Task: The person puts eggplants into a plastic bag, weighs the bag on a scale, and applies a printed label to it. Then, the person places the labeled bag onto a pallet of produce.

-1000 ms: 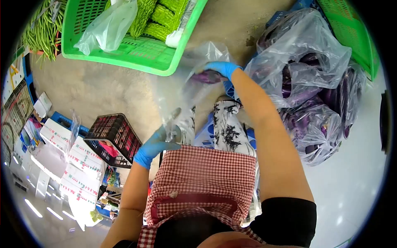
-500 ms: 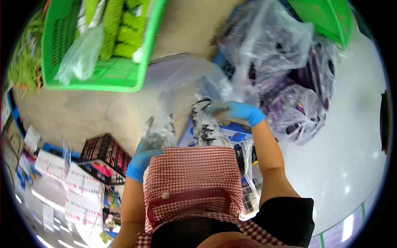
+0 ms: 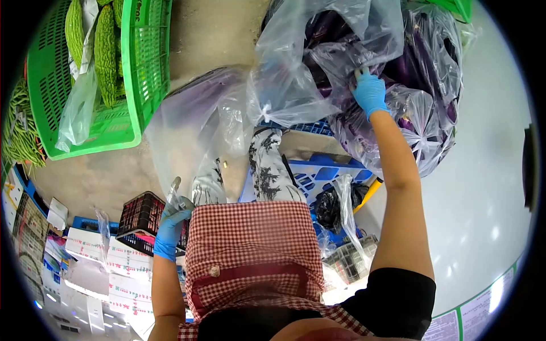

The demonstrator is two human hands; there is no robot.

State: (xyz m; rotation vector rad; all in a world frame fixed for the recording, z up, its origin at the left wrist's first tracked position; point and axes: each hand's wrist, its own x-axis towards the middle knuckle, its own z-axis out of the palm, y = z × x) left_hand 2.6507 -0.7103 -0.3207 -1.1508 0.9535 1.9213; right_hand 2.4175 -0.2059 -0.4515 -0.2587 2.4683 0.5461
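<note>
My left hand [image 3: 172, 225], in a blue glove with greyish fingertips, is closed on the near edge of a clear plastic bag [image 3: 185, 122]. Something purple shows through the far part of that bag. On the right my right hand [image 3: 370, 92], also blue-gloved, reaches among the eggplants [image 3: 324, 28] in large clear bags. Its fingers touch the plastic and eggplants there; whether they grip anything is hidden. A knotted bag of eggplants [image 3: 418, 122] lies just beside my right wrist.
A green crate [image 3: 133, 74] with bitter melons [image 3: 106, 54] stands at the upper left, beside long green beans [image 3: 23, 125]. A black crate [image 3: 142, 213] and white boxes [image 3: 128, 264] are at the lower left. A blue pallet [image 3: 324, 170] lies beyond my apron.
My right hand has let go of an eggplant at the clear bag and moved right to the bagged eggplants. My left hand still holds the bag. The view has shifted.
</note>
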